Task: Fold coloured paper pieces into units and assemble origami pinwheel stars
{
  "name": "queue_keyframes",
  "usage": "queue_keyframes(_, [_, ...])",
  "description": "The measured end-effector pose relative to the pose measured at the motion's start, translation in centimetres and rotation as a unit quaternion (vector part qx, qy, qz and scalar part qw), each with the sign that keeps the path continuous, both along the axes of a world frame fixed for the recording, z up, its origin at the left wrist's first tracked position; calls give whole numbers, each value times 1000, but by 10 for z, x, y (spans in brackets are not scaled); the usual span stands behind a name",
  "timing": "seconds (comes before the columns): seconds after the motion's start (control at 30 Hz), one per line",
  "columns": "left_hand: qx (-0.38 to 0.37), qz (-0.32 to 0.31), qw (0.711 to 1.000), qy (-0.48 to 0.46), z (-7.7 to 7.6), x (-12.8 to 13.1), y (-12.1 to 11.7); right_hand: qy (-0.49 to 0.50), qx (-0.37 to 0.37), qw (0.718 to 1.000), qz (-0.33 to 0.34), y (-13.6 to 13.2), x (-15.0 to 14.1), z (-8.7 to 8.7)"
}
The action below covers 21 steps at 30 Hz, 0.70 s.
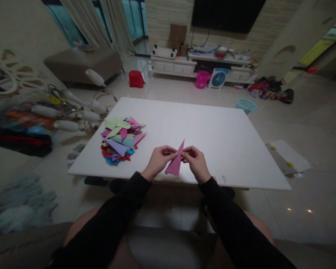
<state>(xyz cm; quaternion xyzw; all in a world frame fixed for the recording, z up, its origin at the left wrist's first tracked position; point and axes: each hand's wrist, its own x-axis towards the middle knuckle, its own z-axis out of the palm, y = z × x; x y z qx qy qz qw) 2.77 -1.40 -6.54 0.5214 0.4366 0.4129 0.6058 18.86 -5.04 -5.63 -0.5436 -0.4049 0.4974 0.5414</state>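
Between my two hands is a pink folded paper plane (174,167), held just above the near edge of the white table (196,123). Its narrow tip points away from me and its wide end faces me. My left hand (162,158) pinches its left side with thumb and fingers. On the other side, my right hand (195,160) pinches the right edge near the middle. A pile of folded paper pieces (120,142) in green, purple, pink, blue and red lies on the table to the left of my hands.
A small clear object (223,179) lies at the table's near edge, right of my hands. White lamp arms (81,116) stand close to the table's left side. Beyond the far right corner is a blue basket (246,105). A red stool (136,79) stands farther back.
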Motion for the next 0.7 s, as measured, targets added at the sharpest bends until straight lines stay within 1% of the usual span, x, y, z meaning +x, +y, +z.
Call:
queue_keyframes(0.17, [11,-10,1000,12,4,0,-3,-3,7,1000,2,-1,0,1])
queue_keyframes(0.27, [5,-25,1000,6,7,1,-6,-6,9,1000,6,-1,0,2])
queue_keyframes(0.53, [-25,-38,998,-36,3,5,-6,-28,15,999,15,-2,0,3])
queue_keyframes(0.7, [-38,-41,997,-55,6,4,-7,-33,8,999,8,-2,0,4])
